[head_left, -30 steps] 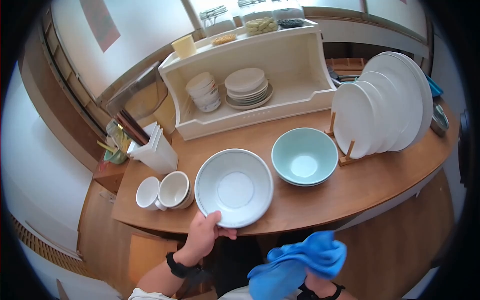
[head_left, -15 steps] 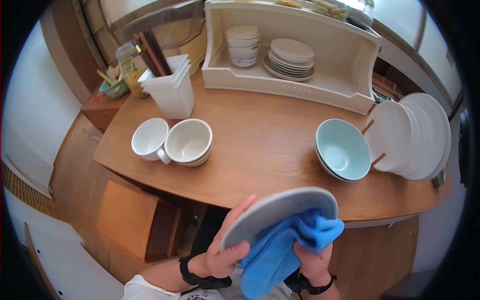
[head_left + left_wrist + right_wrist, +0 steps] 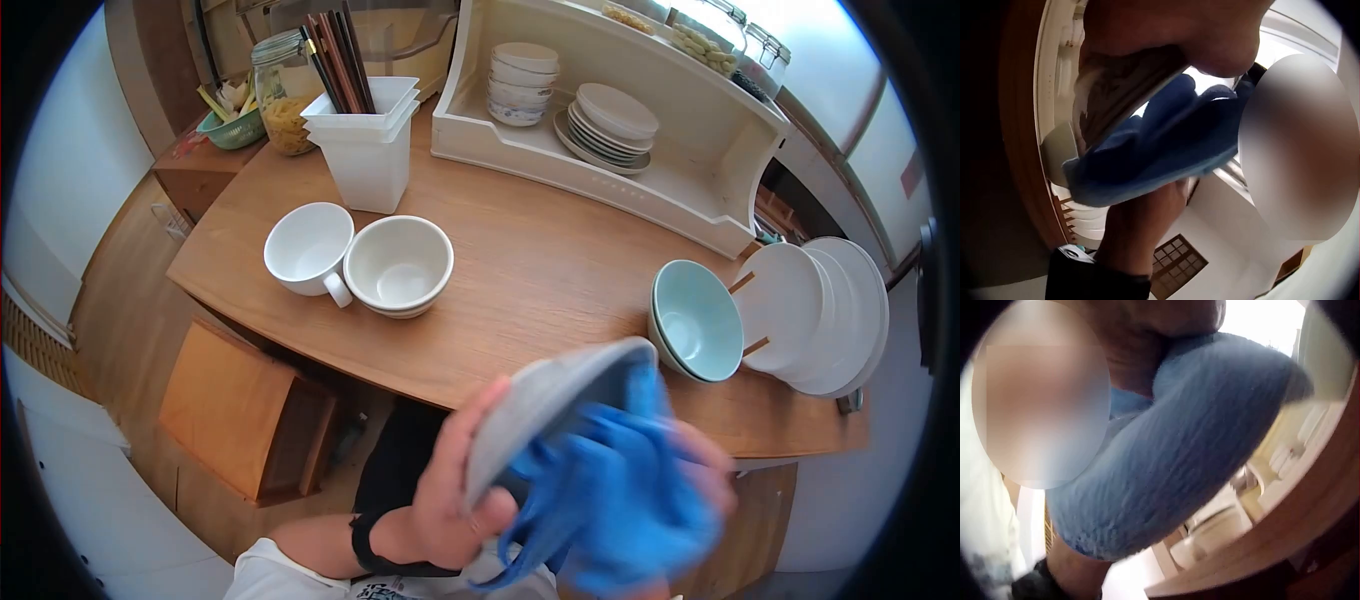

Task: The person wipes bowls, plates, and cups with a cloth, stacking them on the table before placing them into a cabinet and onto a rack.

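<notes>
In the head view my left hand [image 3: 455, 485] grips a whitish bowl [image 3: 535, 395] by its left side, thumb at the near rim and fingers along the outside. The bowl is tipped on edge in front of the table, its inside facing right. A blue cloth [image 3: 640, 500] is bunched into the bowl's mouth and hangs down below it. My right hand [image 3: 708, 465], blurred, holds the cloth from the right, most of its fingers hidden. The cloth [image 3: 1172, 456] fills much of the right wrist view. The left wrist view shows the cloth [image 3: 1166, 137] under the bowl's rim.
On the wooden table [image 3: 540, 260] stand a white mug [image 3: 308, 245], stacked cream cups [image 3: 398, 265] and white holders [image 3: 365, 155] with chopsticks. Stacked mint bowls [image 3: 698, 320] and racked white plates [image 3: 790, 300] are at right. A cream shelf [image 3: 590, 190] lies behind, a wooden stool [image 3: 235, 410] below left.
The left hand lifted the bowl off the table edge toward the body and tipped it on its side. The right hand brought the cloth into it and has since moved further right and up.
</notes>
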`<state>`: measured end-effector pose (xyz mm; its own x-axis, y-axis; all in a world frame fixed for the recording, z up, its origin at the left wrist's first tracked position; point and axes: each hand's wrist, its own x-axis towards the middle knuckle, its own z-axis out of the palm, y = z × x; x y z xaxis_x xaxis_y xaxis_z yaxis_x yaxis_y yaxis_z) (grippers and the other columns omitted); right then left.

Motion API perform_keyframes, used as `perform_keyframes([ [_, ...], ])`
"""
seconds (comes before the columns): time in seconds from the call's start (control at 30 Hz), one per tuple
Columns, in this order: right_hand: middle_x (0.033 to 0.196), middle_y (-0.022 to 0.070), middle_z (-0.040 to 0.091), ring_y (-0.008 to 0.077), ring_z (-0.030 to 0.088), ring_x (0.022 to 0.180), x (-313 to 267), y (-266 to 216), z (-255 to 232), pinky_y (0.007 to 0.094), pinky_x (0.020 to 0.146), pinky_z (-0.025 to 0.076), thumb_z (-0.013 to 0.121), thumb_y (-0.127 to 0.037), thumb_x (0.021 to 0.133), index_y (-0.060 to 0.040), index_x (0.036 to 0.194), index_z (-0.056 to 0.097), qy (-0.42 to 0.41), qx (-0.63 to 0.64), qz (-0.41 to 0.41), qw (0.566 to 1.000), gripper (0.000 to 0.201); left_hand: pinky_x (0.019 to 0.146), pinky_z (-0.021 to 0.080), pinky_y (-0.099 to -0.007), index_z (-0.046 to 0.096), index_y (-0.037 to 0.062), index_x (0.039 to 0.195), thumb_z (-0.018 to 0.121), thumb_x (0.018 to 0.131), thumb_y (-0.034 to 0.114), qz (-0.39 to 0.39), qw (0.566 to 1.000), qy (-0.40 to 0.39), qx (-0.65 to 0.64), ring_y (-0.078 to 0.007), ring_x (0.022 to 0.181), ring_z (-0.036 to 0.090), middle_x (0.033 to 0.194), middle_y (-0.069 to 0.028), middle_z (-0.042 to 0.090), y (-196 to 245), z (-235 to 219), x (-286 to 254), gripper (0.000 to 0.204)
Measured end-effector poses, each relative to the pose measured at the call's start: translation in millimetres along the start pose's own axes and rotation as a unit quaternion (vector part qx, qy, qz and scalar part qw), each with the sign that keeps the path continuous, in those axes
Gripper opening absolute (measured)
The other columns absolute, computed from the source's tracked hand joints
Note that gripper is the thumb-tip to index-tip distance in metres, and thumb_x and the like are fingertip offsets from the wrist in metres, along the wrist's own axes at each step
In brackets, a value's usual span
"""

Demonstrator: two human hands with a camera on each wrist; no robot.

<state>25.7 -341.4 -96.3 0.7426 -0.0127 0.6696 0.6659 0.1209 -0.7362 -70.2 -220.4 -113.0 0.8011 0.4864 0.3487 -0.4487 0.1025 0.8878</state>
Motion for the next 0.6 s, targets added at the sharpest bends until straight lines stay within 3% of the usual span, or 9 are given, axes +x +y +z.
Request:
perform_keyframes([
  [0.03, 0.109, 0.0193, 0.056, 0.0337, 0.058, 0.097, 20, 4, -11, 0.0401, 0.082, 0.05, 0.072, -0.008, 0.074, -0.0022, 0.101, 0.059, -0.303, -0.159, -0.119, 0.932, 0.03, 0.106, 0.028, -0.037, 0.02, -0.0076, 0.144, 0.07, 0.084, 0.032, 0.126, 0.975, -0.075, 0.166, -0.0286, 0.129, 0.036, 0.141, -0.0224, 0.033, 4, -2, 2, 0.088],
  [0.07, 0.108, 0.0189, 0.056, 0.0354, 0.056, 0.097, -12, 23, 0, 0.0434, 0.083, 0.047, 0.071, -0.009, 0.072, -0.0001, 0.108, 0.058, -0.283, -0.151, -0.099, 0.942, 0.039, 0.102, 0.037, -0.0359, 0.029, -0.0087, 0.14, 0.066, 0.084, 0.022, 0.151, 0.966, -0.06, 0.203, -0.0283, 0.119, 0.049, 0.134, -0.0228, 0.043, 6, 6, 4, 0.074],
  [0.13, 0.105, 0.0196, 0.058, 0.0334, 0.058, 0.094, -2, 3, 22, 0.0383, 0.081, 0.048, 0.067, -0.004, 0.068, 0.0012, 0.107, 0.06, -0.32, -0.112, -0.094, 0.936, 0.04, 0.098, 0.036, -0.0361, 0.024, -0.0087, 0.142, 0.072, 0.083, 0.029, 0.16, 0.945, -0.027, 0.284, -0.0278, 0.115, 0.046, 0.132, -0.0214, 0.04, 9, -5, 7, 0.085],
  [0.23, 0.1, 0.0168, 0.06, 0.0314, 0.06, 0.087, -1, -4, 24, 0.0362, 0.075, 0.05, 0.064, 0.0, 0.065, 0.0003, 0.105, 0.062, -0.416, -0.029, -0.058, 0.907, 0.04, 0.094, 0.038, -0.0337, 0.024, -0.0092, 0.142, 0.063, 0.088, 0.043, 0.077, 0.986, -0.018, 0.149, -0.0253, 0.109, 0.049, 0.127, -0.0201, 0.045, 12, -18, 7, 0.085],
  [0.3, 0.098, 0.0132, 0.062, 0.0294, 0.061, 0.079, 14, -5, 13, 0.0359, 0.069, 0.05, 0.063, -0.001, 0.063, -0.0014, 0.104, 0.063, -0.513, -0.089, -0.116, 0.846, 0.041, 0.096, 0.037, -0.032, 0.023, -0.0095, 0.142, 0.054, 0.092, 0.051, 0.02, 0.997, -0.011, 0.073, -0.0232, 0.11, 0.049, 0.125, -0.0189, 0.047, 16, -20, 8, 0.084],
  [0.4, 0.092, 0.0104, 0.062, 0.0268, 0.06, 0.074, 37, -6, 3, 0.0358, 0.065, 0.048, 0.063, -0.005, 0.064, -0.0031, 0.102, 0.064, -0.458, -0.273, -0.193, 0.823, 0.038, 0.1, 0.035, -0.0313, 0.021, -0.0088, 0.143, 0.053, 0.092, 0.05, 0.01, 0.998, 0.06, -0.029, -0.0226, 0.115, 0.047, 0.127, -0.0181, 0.046, 13, -8, 12, 0.084],
  [0.47, 0.091, 0.0112, 0.062, 0.0284, 0.059, 0.073, 45, -4, 8, 0.0367, 0.063, 0.047, 0.063, -0.004, 0.064, -0.0023, 0.103, 0.064, -0.427, -0.297, -0.221, 0.825, 0.039, 0.101, 0.034, -0.0314, 0.02, -0.0085, 0.143, 0.054, 0.092, 0.05, 0.038, 0.998, 0.039, 0.023, -0.0221, 0.116, 0.046, 0.129, -0.0178, 0.044, 13, -4, 11, 0.085],
  [0.53, 0.092, 0.0143, 0.062, 0.0312, 0.06, 0.075, 38, 3, 20, 0.0383, 0.063, 0.049, 0.065, -0.003, 0.062, -0.0007, 0.102, 0.064, -0.292, -0.24, -0.213, 0.901, 0.04, 0.103, 0.033, -0.0318, 0.017, -0.008, 0.144, 0.055, 0.091, 0.051, 0.092, 0.987, -0.005, 0.128, -0.0211, 0.12, 0.044, 0.134, -0.0174, 0.042, 13, 1, 12, 0.087],
  [0.6, 0.095, 0.0199, 0.062, 0.0351, 0.062, 0.078, 21, -7, 27, 0.0396, 0.068, 0.053, 0.066, 0.002, 0.061, 0.0029, 0.101, 0.063, -0.297, -0.133, -0.161, 0.932, 0.041, 0.102, 0.033, -0.0316, 0.018, -0.0077, 0.144, 0.055, 0.091, 0.051, 0.064, 0.994, -0.009, 0.085, -0.0208, 0.119, 0.045, 0.133, -0.0172, 0.042, 15, 0, 14, 0.087],
])
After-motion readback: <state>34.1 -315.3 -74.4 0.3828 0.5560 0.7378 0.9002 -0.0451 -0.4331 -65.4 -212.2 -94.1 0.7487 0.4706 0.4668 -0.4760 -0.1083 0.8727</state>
